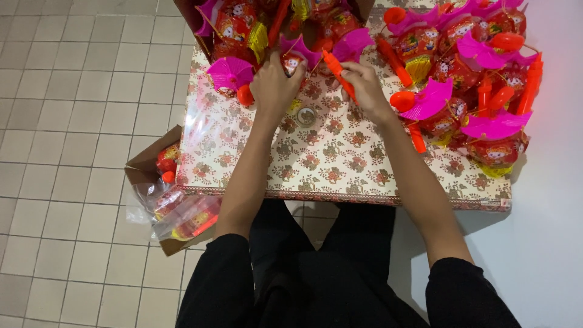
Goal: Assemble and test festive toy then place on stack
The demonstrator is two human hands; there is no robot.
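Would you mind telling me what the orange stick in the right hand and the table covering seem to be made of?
The orange stick looks like moulded plastic: bright, even colour with a slight sheen. The table covering seems to be glossy plastic sheeting printed with flowers, as light glares off its left part; coated cloth is possible.

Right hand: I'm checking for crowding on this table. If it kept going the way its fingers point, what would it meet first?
The right hand, gripping an orange stick, points up and left. First in that line is probably the pink paper fan of a red lantern just beyond the fingertips, though depth is unclear.
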